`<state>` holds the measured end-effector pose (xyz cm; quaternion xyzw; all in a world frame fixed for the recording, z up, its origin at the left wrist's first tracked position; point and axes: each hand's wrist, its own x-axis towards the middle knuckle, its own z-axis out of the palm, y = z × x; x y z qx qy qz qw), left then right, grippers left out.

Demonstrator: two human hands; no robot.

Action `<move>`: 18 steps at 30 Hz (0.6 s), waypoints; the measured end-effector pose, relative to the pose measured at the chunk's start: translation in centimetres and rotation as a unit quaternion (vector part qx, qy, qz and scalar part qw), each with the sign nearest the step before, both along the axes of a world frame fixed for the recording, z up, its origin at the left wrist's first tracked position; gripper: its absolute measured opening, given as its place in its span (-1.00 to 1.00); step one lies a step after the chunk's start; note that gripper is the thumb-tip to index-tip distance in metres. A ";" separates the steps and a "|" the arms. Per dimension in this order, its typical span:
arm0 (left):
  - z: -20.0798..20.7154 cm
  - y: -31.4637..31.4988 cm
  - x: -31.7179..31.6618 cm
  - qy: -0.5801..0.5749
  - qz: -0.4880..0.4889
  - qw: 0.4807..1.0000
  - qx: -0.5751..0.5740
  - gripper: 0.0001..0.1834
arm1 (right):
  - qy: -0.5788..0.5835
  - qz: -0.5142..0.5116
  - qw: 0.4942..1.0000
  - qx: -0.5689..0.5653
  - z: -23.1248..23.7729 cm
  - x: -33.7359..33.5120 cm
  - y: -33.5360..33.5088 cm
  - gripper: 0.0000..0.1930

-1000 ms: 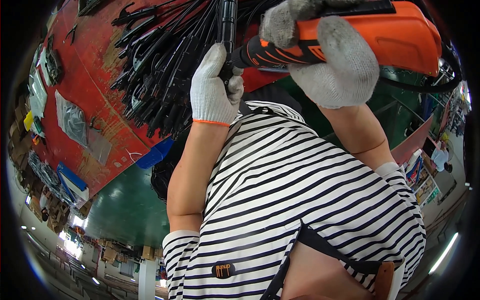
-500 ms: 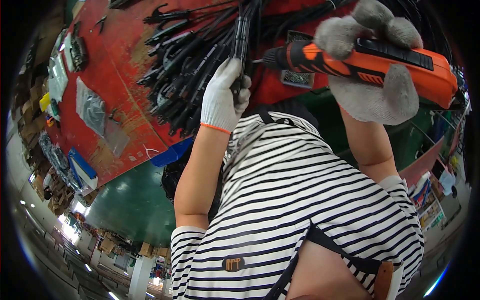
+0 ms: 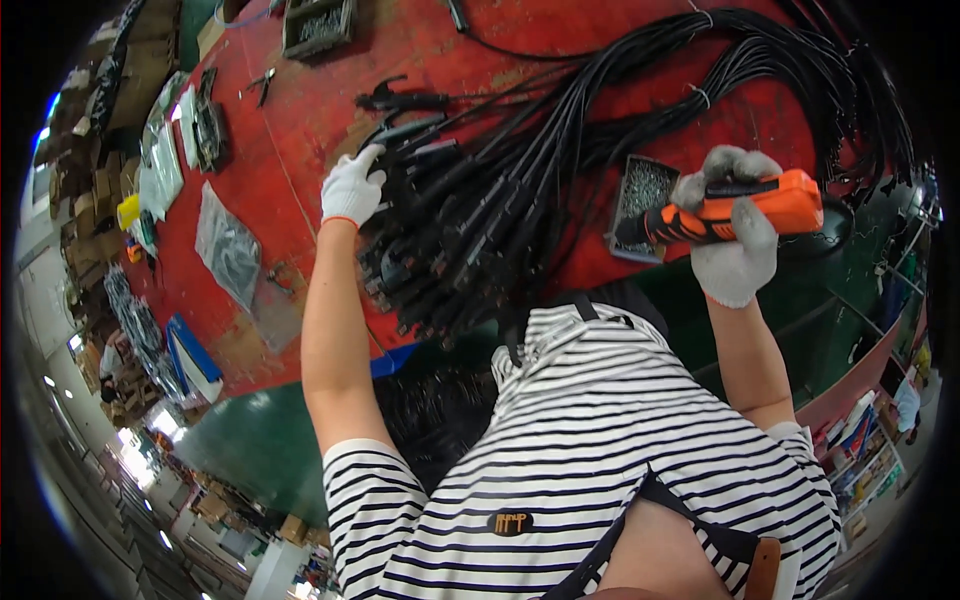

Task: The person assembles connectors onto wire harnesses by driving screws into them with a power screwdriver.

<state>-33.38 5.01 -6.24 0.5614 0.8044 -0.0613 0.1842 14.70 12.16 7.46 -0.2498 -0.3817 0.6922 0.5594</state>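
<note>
My left hand, in a white knit glove with an orange cuff, is at the left end of a large heap of black cables with black plastic end pieces. Its thumb and fingers are apart, and no held piece shows in them. My right hand, in a grey-stained glove, grips an orange and black cordless screwdriver lying level, its nose pointing left. That nose is over the near part of a small tray of screws; whether it touches the screws I cannot tell.
A second tray of small metal parts stands at the far left of the red tabletop. Clear plastic bags and a small dark tool lie on the left. Long cable loops run to the right, tied with white ties.
My left hand has let go of a black cable end piece and moved left to the heap's edge. My right hand has drawn the screwdriver away from that piece, down to the screw tray.
</note>
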 end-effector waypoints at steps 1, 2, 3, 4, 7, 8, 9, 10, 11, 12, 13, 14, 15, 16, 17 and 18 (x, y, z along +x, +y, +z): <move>-1.2 1.4 -0.7 0.002 0.008 1.000 -0.023 -0.47 | -0.016 -0.013 1.000 -0.018 -0.1 0.0 0.3 -0.61; -2.3 1.6 -1.9 -0.013 0.012 1.000 -0.017 -0.46 | -0.033 -0.023 0.999 -0.027 -0.4 0.0 0.4 -0.60; -3.0 2.0 -3.5 -0.026 0.016 0.999 -0.010 -0.45 | -0.029 -0.029 0.999 -0.025 -0.5 -0.1 0.5 -0.60; -3.8 2.8 -4.7 -0.044 0.010 0.999 -0.023 -0.44 | -0.028 -0.045 0.998 -0.030 -0.5 0.0 0.7 -0.60; -3.6 8.6 -4.3 0.004 -0.071 0.993 -0.090 -0.62 | -0.083 -0.119 0.988 -0.060 -1.6 1.6 1.0 -0.57; -3.5 10.4 -4.4 -0.001 -0.082 0.996 -0.037 -0.67 | -0.090 -0.135 0.984 -0.076 -2.0 1.8 0.8 -0.58; -3.9 13.5 -4.3 0.029 -0.085 0.995 -0.051 -0.65 | -0.098 -0.151 0.979 -0.091 -2.5 1.9 0.8 -0.58; -4.2 16.3 -3.4 0.034 -0.116 0.992 0.025 -0.63 | -0.102 -0.159 0.977 -0.093 -2.7 2.1 0.6 -0.58; -4.8 19.1 -2.5 0.038 -0.146 0.983 0.101 -0.59 | -0.109 -0.167 0.975 -0.103 -3.0 2.2 0.5 -0.59; -5.5 21.8 -2.0 0.053 -0.214 0.964 0.151 -0.56 | -0.112 -0.171 0.972 -0.113 -3.3 2.1 0.2 -0.60; -6.5 24.7 -1.5 0.066 -0.279 0.936 0.204 -0.51 | -0.112 -0.176 0.971 -0.115 -3.3 2.0 0.0 -0.60; -7.8 27.6 -0.8 0.130 -0.325 0.910 0.222 -0.51 | -0.108 -0.185 0.968 -0.133 -3.3 1.8 -0.2 -0.60; -8.9 30.0 -0.5 0.195 -0.368 0.877 0.239 -0.50 | -0.102 -0.194 0.964 -0.150 -3.5 1.7 -0.5 -0.60; -10.0 32.4 -0.2 0.191 -0.373 0.875 0.243 -0.50 | -0.108 -0.197 0.963 -0.148 -3.6 1.8 -0.6 -0.60; -10.9 34.6 0.3 0.213 -0.412 0.859 0.216 -0.52 | -0.111 -0.215 0.957 -0.159 -3.3 1.7 -0.8 -0.60; -11.5 36.1 0.5 0.237 -0.449 0.841 0.188 -0.53 | -0.117 -0.227 0.954 -0.158 -3.2 1.8 -1.0 -0.60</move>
